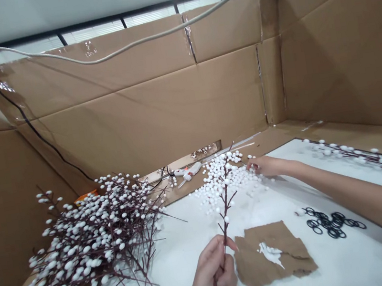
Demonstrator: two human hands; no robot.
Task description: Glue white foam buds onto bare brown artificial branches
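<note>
The left hand [212, 275] curls closed around the stem of a beaded willow branch [225, 200], holding it upright above the white table [182, 270]. The right hand [265, 166] rests its bunched fingertips at the edge of a pile of white foam balls [229, 178]; any pinch is hard to tell. Nearby lie torn cardboard [254, 268] smeared with white glue, black rubber rings [329, 225], a hot glue gun [190, 172] and a heap of beaded branches [91, 246].
</note>
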